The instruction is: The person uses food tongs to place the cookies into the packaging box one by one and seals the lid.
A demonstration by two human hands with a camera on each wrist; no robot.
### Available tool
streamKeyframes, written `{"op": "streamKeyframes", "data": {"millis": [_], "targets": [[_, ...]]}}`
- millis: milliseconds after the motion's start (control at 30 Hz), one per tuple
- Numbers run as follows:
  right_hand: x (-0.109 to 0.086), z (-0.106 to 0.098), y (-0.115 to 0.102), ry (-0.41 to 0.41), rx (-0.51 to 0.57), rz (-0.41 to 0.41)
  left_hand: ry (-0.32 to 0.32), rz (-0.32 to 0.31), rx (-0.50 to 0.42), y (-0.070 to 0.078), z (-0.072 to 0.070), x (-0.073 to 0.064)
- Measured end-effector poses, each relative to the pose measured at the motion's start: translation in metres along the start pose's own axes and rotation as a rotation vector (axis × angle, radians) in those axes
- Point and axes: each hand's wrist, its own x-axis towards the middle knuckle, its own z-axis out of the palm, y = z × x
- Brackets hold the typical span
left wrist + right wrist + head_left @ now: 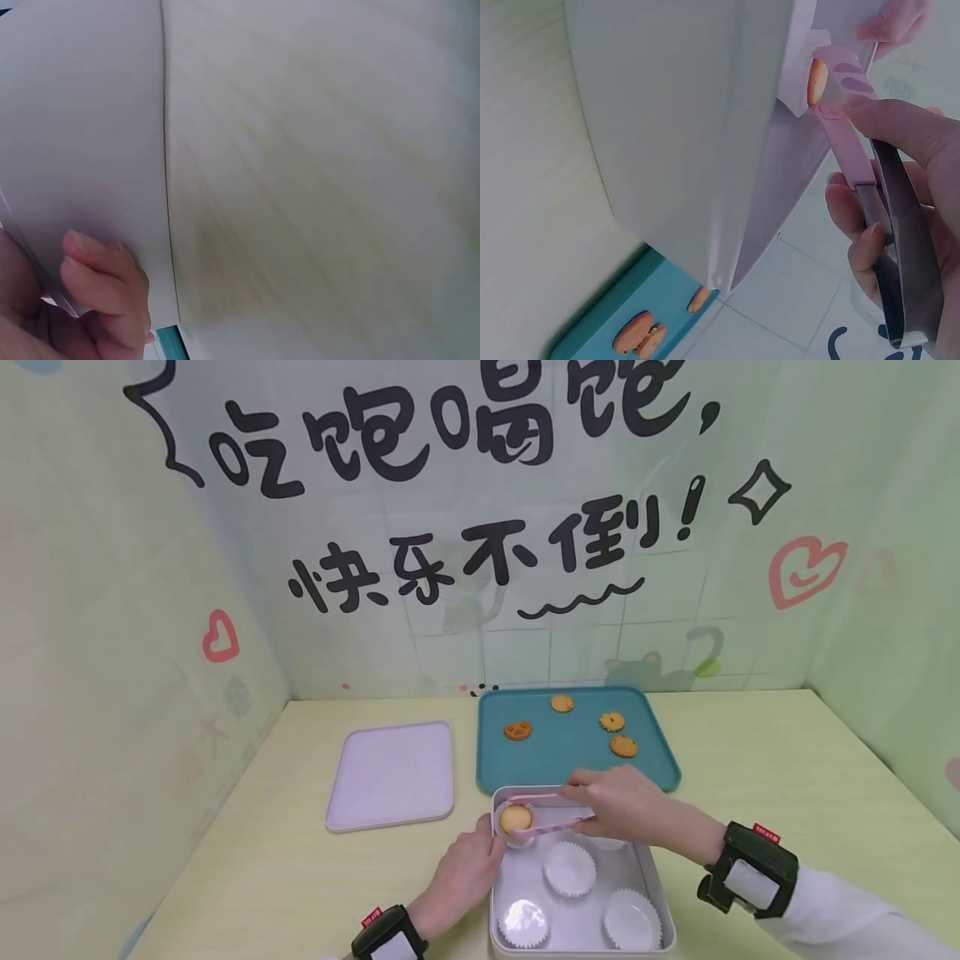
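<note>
Cookie [515, 819], round and golden, sits at the far left corner of the pale box [660, 893], over a fluted paper cup [513, 841], with the pink ends of the tongs [909, 232] on its far and near sides. What matters most to us is that it lies left of our right hand [621, 806], with the tongs' long axis running left to right between them. Our left hand [467, 867] is nearer the cookie, yet it is the right that reaches it, through the tongs. Our right fingers are clamped on the handles; our left thumb and fingers pinch the box's left wall. Whether the tong ends squeeze the cookie or merely flank it, we cannot tell.

The tongs have shiny, strap-like metal handles and matte pink ends. The box has smooth walls and rounded corners, and we see more cups in it, thin and white with pleated rims (one, just near of the tongs, is partly covered). On the far side stands a teal tray [525, 768] bearing a pretzel-shaped biscuit [517, 730] and other browned ones, rounded or scalloped. A flat lilac tray [390, 777] lies left of it on the light wood-toned table [262, 877].
</note>
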Motion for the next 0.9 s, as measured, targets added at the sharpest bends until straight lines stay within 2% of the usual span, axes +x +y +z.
{"op": "streamKeyframes", "data": {"millis": [333,433,600,700,767,833,900], "targets": [[0.000,0.001,0.000,-0.028,0.005,0.014,0.021,0.018,0.031,0.002,0.000,0.000],[-0.006,-0.010,0.000,-0.013,0.022,0.029,0.024,0.015,0.039,0.002,0.000,-0.001],[-0.020,-0.042,0.010,0.004,0.084,0.075,0.025,0.018,0.053,0.002,0.001,-0.002],[-0.031,-0.057,0.030,0.041,0.085,0.134,0.020,0.015,0.055,0.002,0.001,-0.002],[-0.039,-0.062,0.048,0.054,0.047,0.207,0.018,0.015,0.054,0.002,0.001,-0.001],[-0.048,-0.063,0.066,0.033,-0.002,0.294,0.016,0.014,0.049,0.002,0.001,-0.001],[-0.057,-0.059,0.082,-0.025,-0.028,0.377,0.013,0.014,0.049,0.002,0.000,-0.001]]}}
